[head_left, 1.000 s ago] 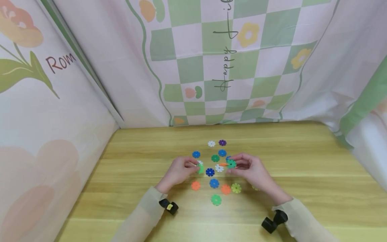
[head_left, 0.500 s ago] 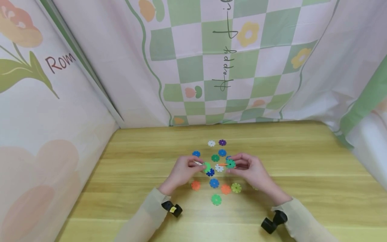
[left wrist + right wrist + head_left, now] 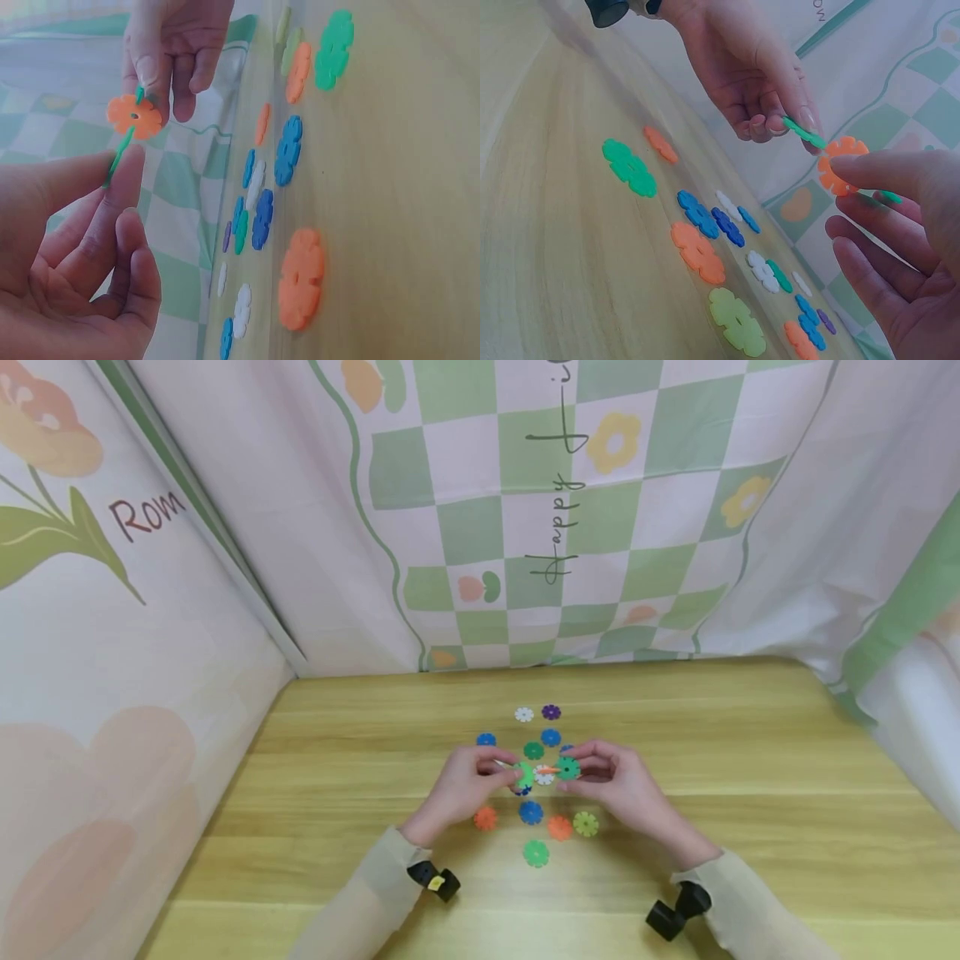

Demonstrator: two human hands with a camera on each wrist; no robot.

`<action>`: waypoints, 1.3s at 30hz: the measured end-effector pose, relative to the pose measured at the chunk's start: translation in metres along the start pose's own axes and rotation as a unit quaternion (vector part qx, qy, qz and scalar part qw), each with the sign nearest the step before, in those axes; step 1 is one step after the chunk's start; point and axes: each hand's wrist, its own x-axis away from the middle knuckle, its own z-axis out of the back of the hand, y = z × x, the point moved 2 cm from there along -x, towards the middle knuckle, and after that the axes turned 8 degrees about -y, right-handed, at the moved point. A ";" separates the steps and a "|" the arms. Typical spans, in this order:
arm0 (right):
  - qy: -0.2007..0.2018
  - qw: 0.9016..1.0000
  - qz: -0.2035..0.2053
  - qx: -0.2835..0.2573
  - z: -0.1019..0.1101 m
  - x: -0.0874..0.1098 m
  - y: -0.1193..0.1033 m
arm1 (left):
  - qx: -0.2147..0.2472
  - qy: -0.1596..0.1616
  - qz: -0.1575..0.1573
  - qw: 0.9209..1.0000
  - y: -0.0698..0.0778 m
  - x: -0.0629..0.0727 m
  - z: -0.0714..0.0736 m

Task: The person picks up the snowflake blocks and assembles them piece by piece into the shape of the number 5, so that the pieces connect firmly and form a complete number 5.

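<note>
My left hand pinches a light green interlocking disc between thumb and fingers. My right hand holds an orange interlocking disc with a darker green disc joined to it at right angles. Seen from the left wrist, the light green disc stands edge-on against the rim of the orange disc. Whether their notches are engaged I cannot tell. Both hands hover over scattered flower-shaped discs; a dark blue disc is partly covered by the left hand's piece in the head view.
Loose discs lie flat on the wooden table: a purple one far back, an orange one at left, a bright green one nearest me. A patterned cloth hangs behind the table, and another covers the left side.
My left hand has moved right with the light green disc, bringing it to the orange disc. The right hand has stayed nearly still, its joined discs shifting slightly left.
</note>
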 end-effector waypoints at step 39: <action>-0.015 0.999 0.047 -0.001 -0.013 -0.002 0.005 | 0.015 -0.011 -0.012 1.000 -0.002 -0.001 -0.010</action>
